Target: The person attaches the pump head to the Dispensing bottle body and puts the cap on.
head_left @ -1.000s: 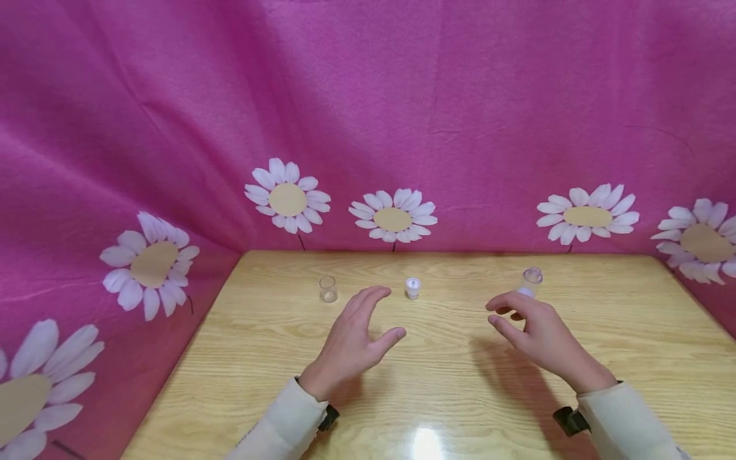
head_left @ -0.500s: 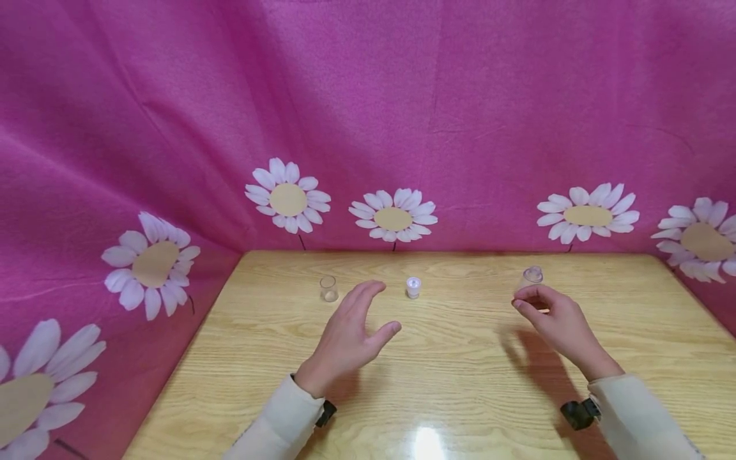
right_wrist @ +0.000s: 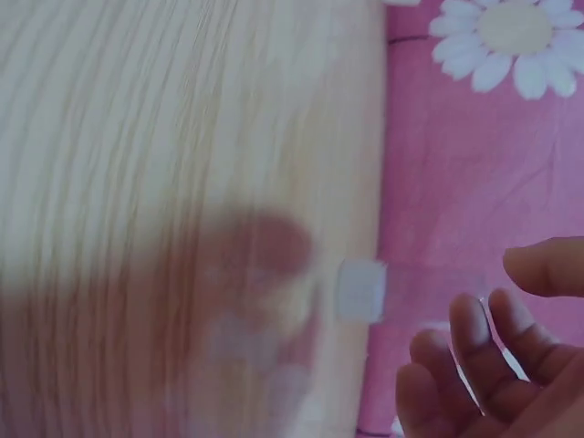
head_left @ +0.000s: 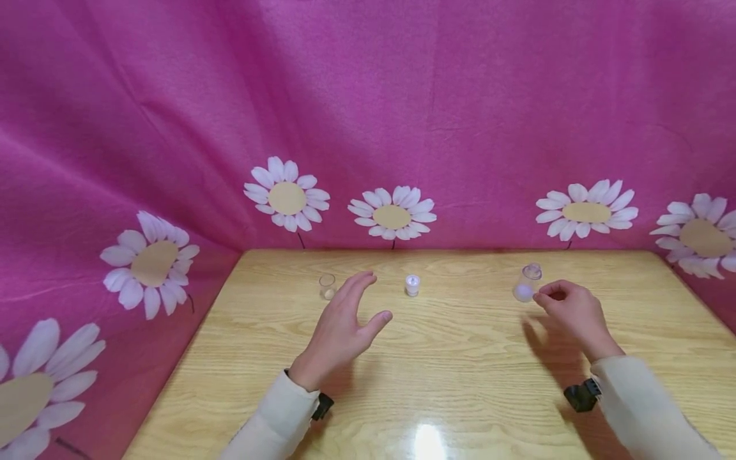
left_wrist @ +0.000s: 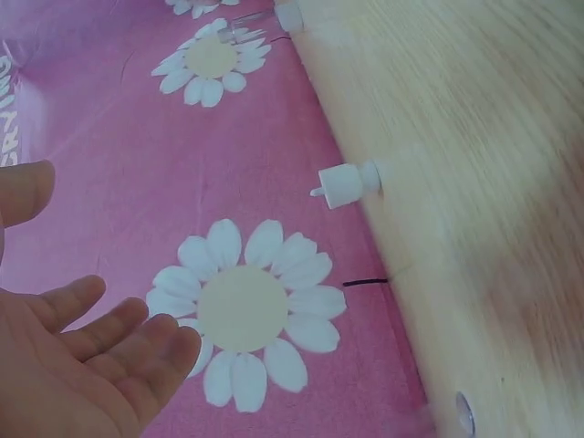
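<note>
My left hand (head_left: 339,332) hovers over the table with thumb and fingers spread, holding nothing. Just beyond its fingertips stands a small clear cup (head_left: 327,281). A small white piece with a thin tip on top (left_wrist: 342,185) stands upright between the two hands, apart from both. On the right is a clear narrow-topped container (head_left: 530,273) with a whitish part in its bottom. My right hand (head_left: 575,316) is close to its right side, fingers bent. The right wrist view shows a gap between thumb (right_wrist: 547,266) and fingers, with the container's whitish base (right_wrist: 360,290) beyond them.
The wooden table (head_left: 448,358) ends at the back and left against a pink cloth (head_left: 368,115) printed with white flowers. A bright light reflection lies near the front. Both wrists carry a small black device, the right one (head_left: 582,396) below the sleeve cuff.
My right hand has moved right, from in front of the clear container to its right side, uncovering its whitish bottom. My left hand has drifted slightly left. The three objects stand where they were.
</note>
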{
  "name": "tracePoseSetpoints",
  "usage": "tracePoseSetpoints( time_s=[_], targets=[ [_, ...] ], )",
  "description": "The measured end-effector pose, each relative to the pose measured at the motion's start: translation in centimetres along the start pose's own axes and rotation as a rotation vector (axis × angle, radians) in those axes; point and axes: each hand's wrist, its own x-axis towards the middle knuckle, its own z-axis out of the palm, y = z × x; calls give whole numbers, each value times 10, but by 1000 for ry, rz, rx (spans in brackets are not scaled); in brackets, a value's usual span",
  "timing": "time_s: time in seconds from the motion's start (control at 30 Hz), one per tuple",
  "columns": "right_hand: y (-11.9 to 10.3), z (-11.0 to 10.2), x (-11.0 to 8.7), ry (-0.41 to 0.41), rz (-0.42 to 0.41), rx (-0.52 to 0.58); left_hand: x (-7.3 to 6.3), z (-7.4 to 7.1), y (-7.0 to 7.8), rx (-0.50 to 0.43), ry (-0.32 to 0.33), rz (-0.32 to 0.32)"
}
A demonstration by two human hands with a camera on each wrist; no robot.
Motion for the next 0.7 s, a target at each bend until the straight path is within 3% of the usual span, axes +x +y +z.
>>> tracePoseSetpoints(
  time_s=[0.2,0.4,0.7],
  targets=[
    [14,1,7,-58,62,12,-3,-3,1,-26,-30,-24],
    [23,-4,10,-60,102,16,0,0,3,-35,-19,-23],
    [21,0,16,-38,70,41,-4,3,3,-22,-59,-69]
  ],
)
